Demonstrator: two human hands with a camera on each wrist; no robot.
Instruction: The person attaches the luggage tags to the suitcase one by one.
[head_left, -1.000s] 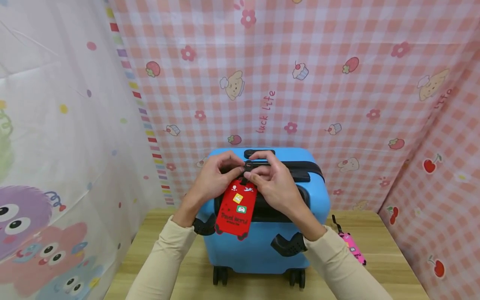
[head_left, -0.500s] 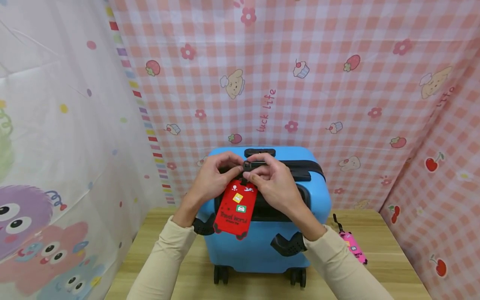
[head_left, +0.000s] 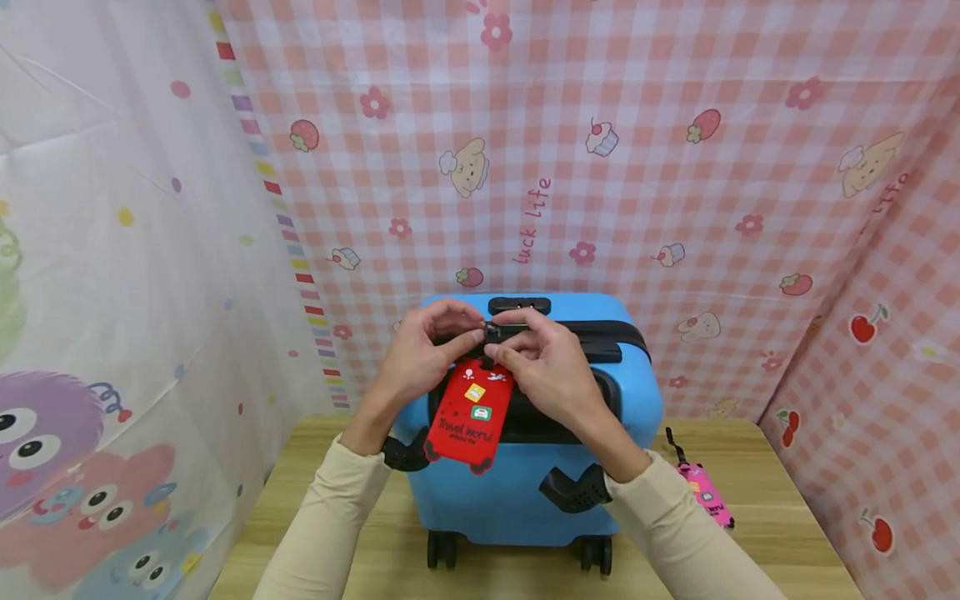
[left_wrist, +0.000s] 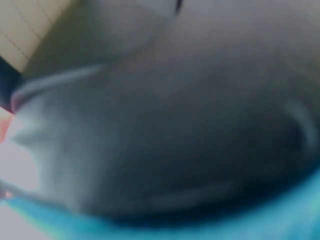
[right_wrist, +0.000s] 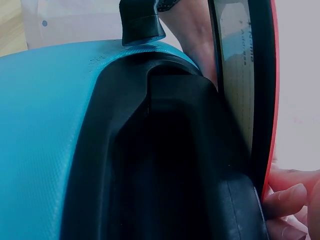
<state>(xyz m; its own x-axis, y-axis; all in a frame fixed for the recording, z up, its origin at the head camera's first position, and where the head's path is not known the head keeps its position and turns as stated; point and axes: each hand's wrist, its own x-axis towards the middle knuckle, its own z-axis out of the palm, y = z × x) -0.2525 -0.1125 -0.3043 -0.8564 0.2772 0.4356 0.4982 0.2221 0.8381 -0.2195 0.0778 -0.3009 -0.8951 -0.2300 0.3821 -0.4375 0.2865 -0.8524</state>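
Both hands are up at the top of a blue suitcase [head_left: 517,500] standing on a wooden desk [head_left: 772,500], fingers bent and tips nearly meeting. The left hand [head_left: 422,348] has its thumb and forefinger closed on a small black strap [head_left: 492,332]; the right hand [head_left: 553,365] pinches that same strap from the other side, its thumb lower down. From it a red tag [head_left: 468,425] hangs below the fingers, on the near side of the suitcase's black handle, its lower end slanting left. I can't tell whether it touches the case. Over to the right, well apart from the red one, a pink tag [head_left: 705,497] lies on the desk.
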